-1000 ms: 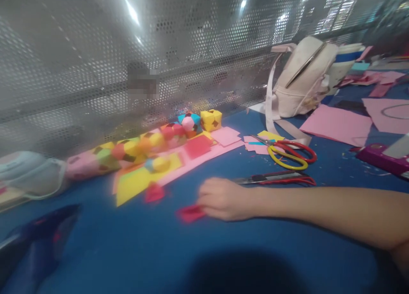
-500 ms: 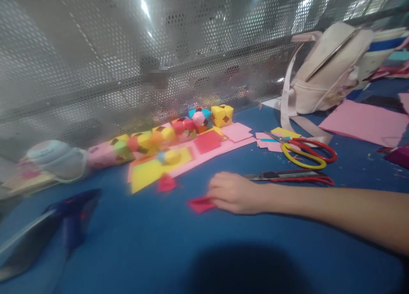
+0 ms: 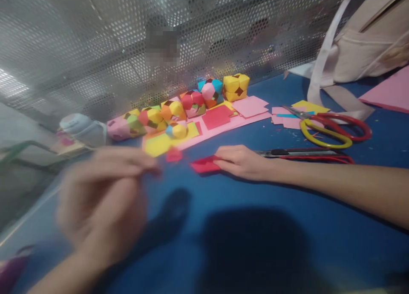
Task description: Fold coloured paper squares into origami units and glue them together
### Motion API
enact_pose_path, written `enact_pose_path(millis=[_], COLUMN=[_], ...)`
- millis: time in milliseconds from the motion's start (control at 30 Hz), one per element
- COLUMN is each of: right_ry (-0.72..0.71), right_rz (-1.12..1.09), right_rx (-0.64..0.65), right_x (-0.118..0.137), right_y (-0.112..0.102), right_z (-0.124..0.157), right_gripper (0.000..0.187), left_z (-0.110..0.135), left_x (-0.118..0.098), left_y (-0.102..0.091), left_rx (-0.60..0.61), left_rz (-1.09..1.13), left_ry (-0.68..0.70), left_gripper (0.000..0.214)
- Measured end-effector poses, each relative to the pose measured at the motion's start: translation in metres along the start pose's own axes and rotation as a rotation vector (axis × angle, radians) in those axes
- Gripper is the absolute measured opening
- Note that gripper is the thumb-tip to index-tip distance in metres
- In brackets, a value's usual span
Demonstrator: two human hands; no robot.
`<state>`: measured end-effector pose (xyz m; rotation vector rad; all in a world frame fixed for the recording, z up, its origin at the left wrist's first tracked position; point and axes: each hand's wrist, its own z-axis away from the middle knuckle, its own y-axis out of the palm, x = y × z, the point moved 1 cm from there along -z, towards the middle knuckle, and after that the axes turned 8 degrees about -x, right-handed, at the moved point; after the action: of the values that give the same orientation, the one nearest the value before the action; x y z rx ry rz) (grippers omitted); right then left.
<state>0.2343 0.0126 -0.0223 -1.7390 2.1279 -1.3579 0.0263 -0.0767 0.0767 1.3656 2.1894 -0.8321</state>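
Mesh panelling (image 3: pixel 118 72) stands behind the blue tabletop (image 3: pixel 169 255).

The blue table (image 3: pixel 169 251) carries a row of folded-paper blocks (image 3: pixel 151 117), a yellow sheet (image 3: pixel 158 145) and pink strip (image 3: pixel 231 126) before them, a small red piece (image 3: pixel 174 154), a folded red paper (image 3: pixel 203 165), a red-handled tool (image 3: pixel 306 152), and a pale bag (image 3: pixel 364 57).

Left hand (image 3: pixel 104 196) newly in view, blurred, above blue table (image 3: pixel 169 260)
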Motion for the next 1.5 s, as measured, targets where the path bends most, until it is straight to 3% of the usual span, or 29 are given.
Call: enact_pose_path(millis=[33,67,233,367,567,700,1167,1333,1500], right_ry=[0.002,0.0,-0.006,0.067,0.545,0.721,0.662,0.679,0.684], right_rz=[-0.013,-0.028,-0.099,-0.134,-0.469,-0.543,-0.536,-0.562,-0.548], right_rx=[-0.01,-0.021,-0.034,-0.025,-0.067,-0.091,-0.066,-0.149,-0.24], right_x=[0.0,0.0,0.001,0.006,0.016,0.021,0.023,0.02,0.018], right_y=[0.0,0.0,-0.002,-0.003,0.001,0.004,0.005,0.006,0.005], right_z=[0.0,0.0,0.001,-0.001,-0.008,-0.008,-0.004,-0.005,-0.007], right_gripper=[0.024,0.023,0.021,0.02,0.02,0.021,0.02,0.023,0.027], left_z=[0.001,0.003,0.014,0.022,0.025,0.029,0.029,0.033,0.035], left_x=[0.006,0.014,0.063,0.073,0.076,0.078,0.073,0.08,0.081], left_y=[0.005,0.014,0.048,0.053,0.053,0.054,0.055,0.051,0.054], left_rx=[-0.025,0.066,0.325,0.383,0.371,0.345,0.235,0.131,0.153], left_rz=[0.061,0.027,-0.179,-0.197,-0.067,-0.013,0.082,0.128,0.121], left_ry=[0.04,0.019,-0.333,-0.386,-0.527,-0.559,-0.702,-0.724,-0.732], left_gripper=[0.015,0.014,0.03,0.03,0.015,0.016,0.019,0.019,0.024])
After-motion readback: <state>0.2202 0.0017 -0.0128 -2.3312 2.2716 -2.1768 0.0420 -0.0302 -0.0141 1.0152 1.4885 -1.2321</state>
